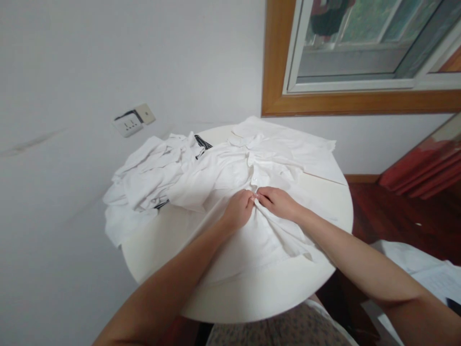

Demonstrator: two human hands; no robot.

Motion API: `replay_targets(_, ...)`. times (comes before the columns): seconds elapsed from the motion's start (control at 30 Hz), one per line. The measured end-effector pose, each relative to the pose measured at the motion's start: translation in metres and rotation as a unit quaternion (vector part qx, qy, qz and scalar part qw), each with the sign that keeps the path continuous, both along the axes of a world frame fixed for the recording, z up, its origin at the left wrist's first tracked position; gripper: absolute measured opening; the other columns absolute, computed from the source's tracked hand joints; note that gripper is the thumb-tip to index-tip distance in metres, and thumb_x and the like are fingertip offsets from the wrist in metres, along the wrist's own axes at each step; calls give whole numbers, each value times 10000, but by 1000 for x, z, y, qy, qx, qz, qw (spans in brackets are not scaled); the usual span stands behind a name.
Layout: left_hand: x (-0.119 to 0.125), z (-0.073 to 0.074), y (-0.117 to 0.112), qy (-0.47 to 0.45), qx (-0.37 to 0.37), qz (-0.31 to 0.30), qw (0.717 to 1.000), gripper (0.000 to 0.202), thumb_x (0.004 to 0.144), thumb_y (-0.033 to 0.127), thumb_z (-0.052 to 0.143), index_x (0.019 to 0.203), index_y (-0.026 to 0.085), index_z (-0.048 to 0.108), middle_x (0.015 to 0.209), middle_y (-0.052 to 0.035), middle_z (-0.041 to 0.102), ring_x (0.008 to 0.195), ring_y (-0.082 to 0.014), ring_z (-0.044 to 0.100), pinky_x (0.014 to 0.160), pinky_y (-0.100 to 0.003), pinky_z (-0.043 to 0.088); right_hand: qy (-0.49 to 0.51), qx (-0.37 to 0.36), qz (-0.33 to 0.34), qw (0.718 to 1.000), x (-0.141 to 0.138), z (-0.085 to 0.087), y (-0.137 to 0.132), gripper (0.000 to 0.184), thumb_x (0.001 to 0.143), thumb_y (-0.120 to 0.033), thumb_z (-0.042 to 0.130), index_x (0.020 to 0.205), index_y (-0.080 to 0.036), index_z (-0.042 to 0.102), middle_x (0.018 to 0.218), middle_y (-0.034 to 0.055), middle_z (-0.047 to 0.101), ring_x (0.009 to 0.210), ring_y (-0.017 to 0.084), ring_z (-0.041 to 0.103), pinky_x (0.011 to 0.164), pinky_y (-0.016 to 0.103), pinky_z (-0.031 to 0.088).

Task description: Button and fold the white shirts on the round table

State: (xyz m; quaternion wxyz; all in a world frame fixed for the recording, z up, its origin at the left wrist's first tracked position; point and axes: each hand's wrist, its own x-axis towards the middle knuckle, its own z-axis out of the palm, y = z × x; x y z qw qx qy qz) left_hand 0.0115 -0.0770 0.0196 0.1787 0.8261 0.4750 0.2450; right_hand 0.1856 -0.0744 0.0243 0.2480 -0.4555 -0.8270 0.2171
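Observation:
A white button-up shirt (234,245) lies spread over the round white table (230,307), its collar end toward the window and its hem toward me. My left hand (239,209) pinches the front edge of the shirt near the middle. Right beside it, my right hand (277,202) pinches the same edge, and the fingertips of both hands meet there. Whatever small part sits between the fingertips is hidden. Folds run down from the pinched spot to the hem.
A crumpled heap of white clothes (151,173) with some black striped cloth (203,142) lies on the table's left. Behind stand a wall with a socket (128,124) and a wood-framed window (273,62). A red curtain (428,163) hangs right; white material (418,264) lies below.

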Motion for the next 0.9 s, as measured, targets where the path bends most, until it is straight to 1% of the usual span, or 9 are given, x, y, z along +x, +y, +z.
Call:
replay_targets(0.2, -3, 5, 0, -5, -4, -15, 1000, 204, 897, 164, 393, 741, 209, 517, 799, -29, 588, 809, -168, 542, 790, -291, 437, 83, -78, 18, 993, 2, -3, 7, 307, 900, -348, 434, 631, -201, 453, 572, -38, 438, 579, 115, 410, 557, 228, 297)
replay_targets(0.3, -4, 6, 2, 1, 7, -24, 1000, 212, 890, 188, 418, 705, 203, 519, 763, -24, 576, 769, -163, 531, 758, -288, 428, 147, -143, 29, 978, 2, -5, 9, 359, 894, -419, 432, 607, -204, 432, 521, -56, 376, 519, 102, 357, 514, 228, 281)
replay_targets(0.4, -6, 7, 5, 10, 14, -40, 999, 238, 879, 213, 440, 660, 196, 531, 708, -19, 564, 716, -159, 518, 711, -284, 415, 186, -200, 27, 962, 3, -8, 10, 386, 892, -467, 436, 615, -200, 457, 495, -66, 371, 467, 89, 327, 476, 224, 269)
replay_targets(0.57, -12, 11, 10, 20, 35, -67, 997, 206, 848, 210, 490, 673, 193, 597, 700, -33, 616, 743, -164, 551, 760, -299, 414, 175, -202, 35, 963, 5, -7, 8, 401, 882, -505, 468, 663, -182, 558, 525, -45, 479, 473, 88, 389, 466, 215, 297)
replay_targets(0.63, -14, 12, 10, 22, 68, -56, 996, 188, 850, 235, 512, 694, 192, 609, 731, -42, 632, 769, -173, 560, 805, -319, 414, 167, -196, 47, 965, 6, -1, 4, 404, 885, -514, 469, 698, -177, 589, 543, -38, 513, 474, 88, 408, 467, 213, 311)
replay_targets(0.7, -16, 14, 11, 16, 111, -30, 993, 153, 856, 263, 524, 774, 189, 629, 817, -58, 646, 840, -191, 567, 857, -342, 413, 157, -174, 47, 971, 9, 9, 2, 399, 886, -508, 475, 726, -171, 615, 562, -26, 549, 482, 91, 439, 476, 213, 333)
replay_targets(0.73, -17, 15, 11, 9, 131, -16, 991, 141, 859, 272, 526, 843, 186, 637, 881, -69, 649, 896, -203, 566, 888, -355, 410, 154, -152, 34, 976, 14, 15, 2, 386, 885, -496, 481, 741, -169, 628, 579, -17, 572, 496, 96, 466, 488, 213, 352)
replay_targets(0.8, -18, 15, 10, -6, 159, 2, 987, 206, 865, 272, 521, 1018, 181, 625, 1031, -91, 639, 1029, -225, 543, 958, -380, 393, 159, -97, -32, 982, 28, 27, 4, 353, 885, -459, 483, 782, -165, 650, 626, 8, 624, 536, 112, 530, 527, 219, 402)
replay_targets(0.9, -18, 12, 10, -3, 164, -44, 985, 386, 888, 218, 464, 1269, 192, 519, 1263, -107, 569, 1206, -230, 468, 1060, -413, 339, 135, -35, -187, 972, 66, 40, 15, 289, 894, -366, 469, 897, -156, 668, 721, 49, 689, 611, 142, 616, 598, 236, 461)
